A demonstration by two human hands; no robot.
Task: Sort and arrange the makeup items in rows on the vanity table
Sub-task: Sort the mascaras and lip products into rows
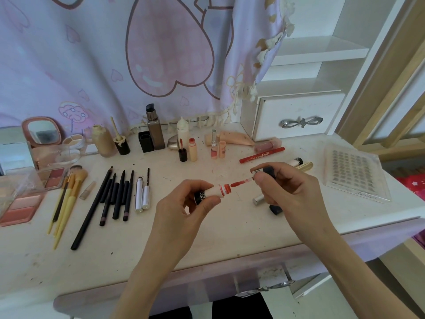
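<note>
So I've got the lip gloss tube (212, 191) in my left hand (184, 203), pinched near its base and held sideways just above the counter (230, 238), right in the middle front. My right hand (287, 187) is wrapped round the black cap (266, 170), and the red wand (241, 182) sticking out of it sits right at the tube's mouth. Both hands are clamped on their half, close together but not touching. I'd guess I'm lining the two up so it can be closed, since an open gloss would smear all over.

Left of that, the sorting looks partly done: black pencils (115, 194) lie side by side, two silver-white mascara tubes (142, 194) just next to them, and yellow-handled brushes (66, 196) further out beside the blush palettes (20, 203). Along the back the bottles stand upright in a loose line, including the tall brown pump bottle (155, 130).

Right side is still messy: a red lip pencil (262, 154) lies at an angle, and a clear lash tray (354, 173) sits near the edge. A couple more tubes hide under my right hand; can't tell what they are.
</note>
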